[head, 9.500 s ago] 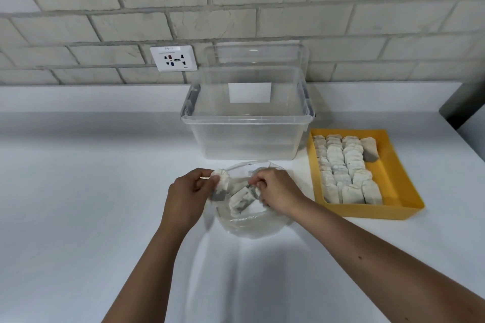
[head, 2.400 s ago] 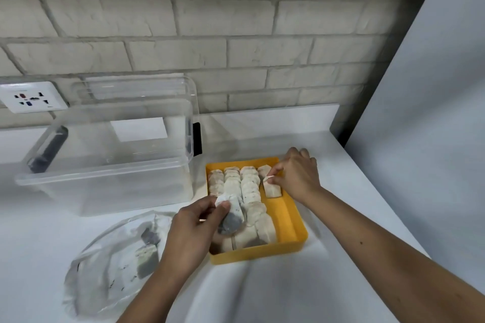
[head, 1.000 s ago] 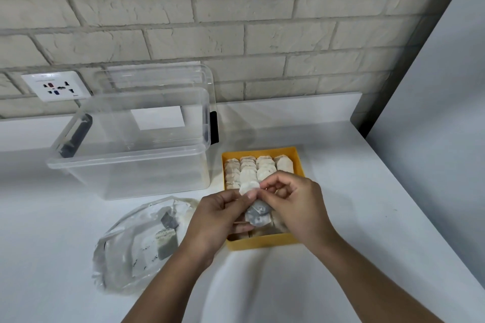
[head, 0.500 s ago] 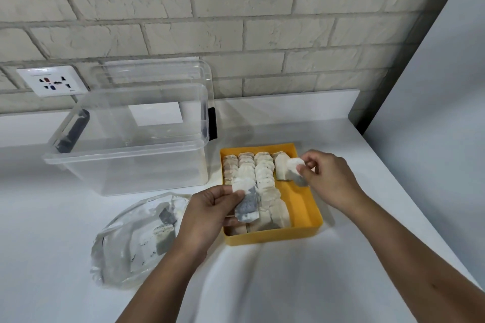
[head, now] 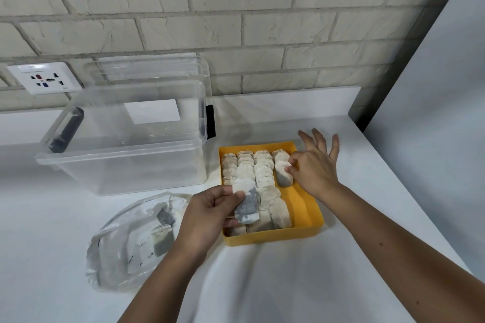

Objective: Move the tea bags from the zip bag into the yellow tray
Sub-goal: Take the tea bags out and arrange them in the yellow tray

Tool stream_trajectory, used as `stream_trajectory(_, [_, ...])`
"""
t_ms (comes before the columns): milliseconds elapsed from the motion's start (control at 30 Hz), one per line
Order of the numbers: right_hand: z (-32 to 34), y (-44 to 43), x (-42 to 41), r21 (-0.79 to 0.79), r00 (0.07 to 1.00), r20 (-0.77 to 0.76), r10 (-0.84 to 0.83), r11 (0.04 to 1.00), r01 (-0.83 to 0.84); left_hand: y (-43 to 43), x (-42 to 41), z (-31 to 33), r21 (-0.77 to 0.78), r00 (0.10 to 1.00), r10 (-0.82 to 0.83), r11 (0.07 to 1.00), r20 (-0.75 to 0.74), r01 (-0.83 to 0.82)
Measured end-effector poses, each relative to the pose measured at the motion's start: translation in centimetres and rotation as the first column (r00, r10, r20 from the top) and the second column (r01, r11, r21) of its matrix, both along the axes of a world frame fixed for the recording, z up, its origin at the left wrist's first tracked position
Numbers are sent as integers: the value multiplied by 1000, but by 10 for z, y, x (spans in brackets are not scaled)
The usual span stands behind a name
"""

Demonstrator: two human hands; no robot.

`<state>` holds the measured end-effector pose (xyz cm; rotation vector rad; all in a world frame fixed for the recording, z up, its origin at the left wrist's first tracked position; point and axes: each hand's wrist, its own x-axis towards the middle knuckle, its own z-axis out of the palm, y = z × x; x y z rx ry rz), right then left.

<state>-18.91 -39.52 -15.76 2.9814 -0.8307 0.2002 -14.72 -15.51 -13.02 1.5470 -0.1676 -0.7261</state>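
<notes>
One tea bag (head: 248, 207) pinched, left hand (head: 207, 217); right hand (head: 313, 169) pinches second bag (head: 284, 178).

The left hand (head: 207, 217) hides part of the yellow tray's (head: 275, 237) left rim.

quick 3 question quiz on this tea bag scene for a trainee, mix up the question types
1. Pick one: the left hand grips A) a tea bag B) the zip bag C) the yellow tray.
2. True or false: the zip bag is empty.
3. Fill in: the right hand pinches a second tea bag in the tray's ___ column.

Key: 1 A; 2 false; 3 rightmost.
</notes>
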Motion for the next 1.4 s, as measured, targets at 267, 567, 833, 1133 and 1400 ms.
stream_trajectory(267, [-2, -1, 16, -54, 995, -19, -95, 994, 94, -1, 0, -6, 13, 1000, -16, 1000, 13, 16])
stream_trajectory(567, [3, 5, 15, -110, 989, -138, -45, 993, 30, -1, 2, -12, 47, 999, -22, 999, 43, 20])
stream_trajectory(833, [-1, 1, 17, -143, 987, -157, -41, 990, 19, 0, 2, -10, 65, 997, -40, 997, 67, 35])
stream_trajectory(1133, [24, 15, -2, 126, 921, 389, 4, 990, -57, -1, 0, 1, -37, 999, -1, 999, -39, -1])
stream_trajectory(1400, [42, 76, -36, 689, 894, 449, 1, 636, -347, -4, -7, 5, -77, 995, -54, 996, -85, 48])
